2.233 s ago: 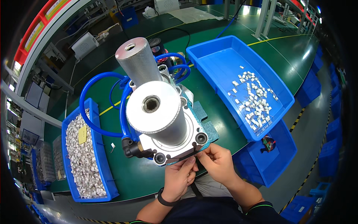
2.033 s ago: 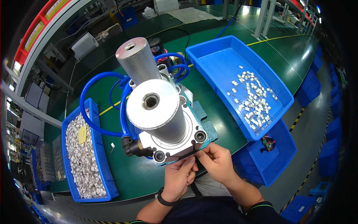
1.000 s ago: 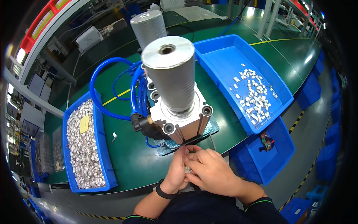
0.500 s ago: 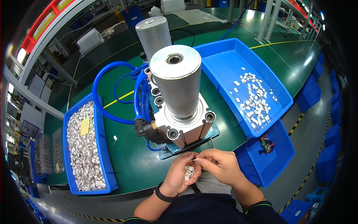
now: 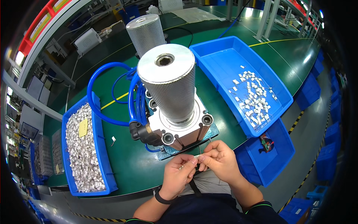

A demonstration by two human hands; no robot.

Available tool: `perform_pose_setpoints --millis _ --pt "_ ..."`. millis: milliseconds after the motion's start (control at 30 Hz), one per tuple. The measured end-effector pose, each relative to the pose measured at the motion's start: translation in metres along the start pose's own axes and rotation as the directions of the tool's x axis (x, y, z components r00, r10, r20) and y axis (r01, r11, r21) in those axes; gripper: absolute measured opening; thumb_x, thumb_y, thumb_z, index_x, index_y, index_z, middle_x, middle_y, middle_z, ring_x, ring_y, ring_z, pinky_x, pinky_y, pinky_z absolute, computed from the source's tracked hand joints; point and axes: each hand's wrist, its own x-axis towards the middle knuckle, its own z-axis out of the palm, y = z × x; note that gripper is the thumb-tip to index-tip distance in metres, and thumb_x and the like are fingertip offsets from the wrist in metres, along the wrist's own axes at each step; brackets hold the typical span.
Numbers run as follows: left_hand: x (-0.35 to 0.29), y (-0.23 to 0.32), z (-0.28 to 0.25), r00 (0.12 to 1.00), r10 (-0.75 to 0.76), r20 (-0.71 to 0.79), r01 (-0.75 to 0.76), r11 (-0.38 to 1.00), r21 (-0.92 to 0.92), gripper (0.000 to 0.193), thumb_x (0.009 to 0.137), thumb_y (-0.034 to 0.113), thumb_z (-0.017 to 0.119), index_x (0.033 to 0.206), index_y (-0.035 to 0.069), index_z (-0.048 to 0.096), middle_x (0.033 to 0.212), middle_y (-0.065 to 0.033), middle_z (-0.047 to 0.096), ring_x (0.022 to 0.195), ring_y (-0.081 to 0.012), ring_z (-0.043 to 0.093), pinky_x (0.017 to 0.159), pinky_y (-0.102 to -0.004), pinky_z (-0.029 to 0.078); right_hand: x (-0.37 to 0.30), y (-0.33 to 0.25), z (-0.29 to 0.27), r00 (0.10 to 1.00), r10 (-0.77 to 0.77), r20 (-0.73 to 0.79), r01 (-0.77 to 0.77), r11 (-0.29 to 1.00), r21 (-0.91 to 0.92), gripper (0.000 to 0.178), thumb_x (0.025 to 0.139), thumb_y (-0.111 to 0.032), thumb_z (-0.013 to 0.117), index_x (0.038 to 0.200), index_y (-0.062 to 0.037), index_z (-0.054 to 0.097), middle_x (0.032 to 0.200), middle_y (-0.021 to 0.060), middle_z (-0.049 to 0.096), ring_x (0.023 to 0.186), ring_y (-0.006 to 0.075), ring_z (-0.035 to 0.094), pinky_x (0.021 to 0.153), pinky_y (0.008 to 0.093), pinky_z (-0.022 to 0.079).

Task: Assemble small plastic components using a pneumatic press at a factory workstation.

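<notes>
My left hand [image 5: 177,174] and my right hand [image 5: 220,163] meet in front of the pneumatic press, fingertips almost touching. Between them is a small white component [image 5: 196,156], pinched by both thumbs and forefingers. A sliver of white shows under the curled fingers of my left hand, where more such parts lie mostly hidden. Right behind my hands stands the press, a metal block [image 5: 179,128] with a knurled silver cylinder [image 5: 167,87] on top. One loose white component [image 5: 113,140] with a thin lead lies on the green table to the left.
A blue bin [image 5: 110,172] at left is heaped with white components, a yellow note [image 5: 83,128] on top. At right a blue tray [image 5: 214,61] holds a scattered group of them. Below it, another blue bin [image 5: 278,164] contains a dark red object. Blue hoses [image 5: 93,87] loop beside the press.
My left hand has turned over its palm, so the white parts in it are now mostly hidden. Its fingertips have come up to the component in my right fingers. The view has shifted slightly.
</notes>
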Motion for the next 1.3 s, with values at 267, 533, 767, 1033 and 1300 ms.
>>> perform_pose_setpoints --millis 267,533,767,1033,1300 --pt "0.003 -0.005 -0.003 1.0 0.013 -0.006 -0.013 1.0 -0.028 0.006 0.091 0.006 0.056 0.095 0.001 0.056 0.073 -0.0086 0.055 0.051 -0.0087 0.044 0.036 -0.0193 0.027 -0.001 0.008 0.003 0.999 0.039 -0.029 -0.043 0.987 -0.157 0.016 0.09 -0.012 0.059 0.088 0.0028 0.062 0.069 0.0021 0.06 0.06 0.0044 0.054 0.052 0.0197 0.043" --pt "0.007 -0.003 -0.001 0.999 -0.007 -0.033 0.004 0.995 -0.095 0.012 0.092 0.007 0.054 0.101 0.0 0.056 0.078 -0.0097 0.056 0.05 -0.0103 0.045 0.035 -0.0188 0.029 0.016 0.01 -0.001 1.0 0.012 -0.024 -0.016 0.979 -0.202 0.015 0.086 -0.012 0.061 0.084 0.0027 0.063 0.069 0.0011 0.061 0.059 0.0027 0.05 0.05 0.0195 0.038" --pt "0.01 -0.002 0.0 0.998 0.019 -0.052 -0.024 0.996 -0.089 0.011 0.092 0.008 0.054 0.1 0.0 0.056 0.077 -0.0097 0.056 0.05 -0.0106 0.045 0.035 -0.0191 0.029 0.021 0.005 0.002 0.998 0.053 -0.04 -0.061 0.972 -0.225 0.015 0.086 -0.011 0.061 0.084 0.003 0.064 0.07 0.0024 0.062 0.061 0.0037 0.052 0.053 0.0202 0.041" --pt "0.011 -0.003 0.001 0.997 0.03 -0.065 -0.037 0.994 -0.107 0.009 0.092 0.008 0.054 0.097 0.0 0.055 0.073 -0.0095 0.054 0.048 -0.0111 0.045 0.035 -0.0193 0.029 0.024 0.003 0.002 0.998 0.056 -0.035 -0.062 0.977 -0.203 0.014 0.086 -0.01 0.061 0.084 0.0033 0.063 0.071 0.0033 0.062 0.065 0.0054 0.055 0.058 0.021 0.044" --pt "0.011 -0.001 0.004 0.994 0.021 -0.105 -0.033 0.993 -0.116 0.008 0.092 0.007 0.053 0.094 -0.001 0.055 0.072 -0.0096 0.053 0.047 -0.0117 0.044 0.034 -0.0197 0.028 0.027 0.004 0.002 0.999 0.05 -0.02 -0.053 0.981 -0.186 0.014 0.086 -0.01 0.06 0.084 0.0032 0.063 0.072 0.0036 0.062 0.065 0.006 0.056 0.059 0.0211 0.044"
